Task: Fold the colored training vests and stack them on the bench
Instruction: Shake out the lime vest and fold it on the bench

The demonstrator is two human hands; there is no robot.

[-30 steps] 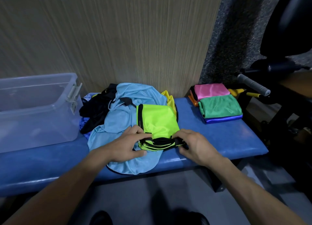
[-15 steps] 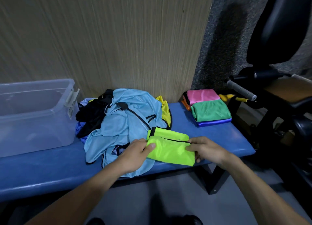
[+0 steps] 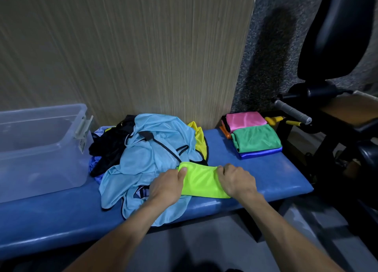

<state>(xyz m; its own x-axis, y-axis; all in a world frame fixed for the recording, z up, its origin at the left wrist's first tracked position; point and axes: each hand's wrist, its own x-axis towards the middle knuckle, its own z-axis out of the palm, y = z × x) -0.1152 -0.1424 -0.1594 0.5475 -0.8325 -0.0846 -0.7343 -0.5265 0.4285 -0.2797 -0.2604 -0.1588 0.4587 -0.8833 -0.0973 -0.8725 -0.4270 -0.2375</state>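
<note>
Both forearms reach in from the lower edge toward the middle of the padded blue worktop [image 3: 266,175], backs of the hands turned up. The left hand [image 3: 166,187] grips the left end of a folded neon yellow-green training vest [image 3: 201,180], its thumb lying on top of the cloth near the far corner and its fingers curled round the edge. The right hand [image 3: 237,179] grips the right end of the same vest, knuckles bent and fingertips tucked down over the far edge. The vest lies as a flat folded band between the two hands, partly on the bare worktop and partly over a rumpled light blue mesh vest with dark trim [image 3: 155,155]. That blue vest tops a loose heap in which a black garment [image 3: 110,147] and a yellow vest [image 3: 199,142] also show. Toward the right end of the worktop, well apart from the hands, folded vests lie in two stacks: a green vest [image 3: 256,138] on top of a royal blue one [image 3: 261,152], and behind them a pink vest [image 3: 245,120] over an orange one [image 3: 225,131]. A clear plastic storage bin [image 3: 41,147] stands at the left end.
</note>
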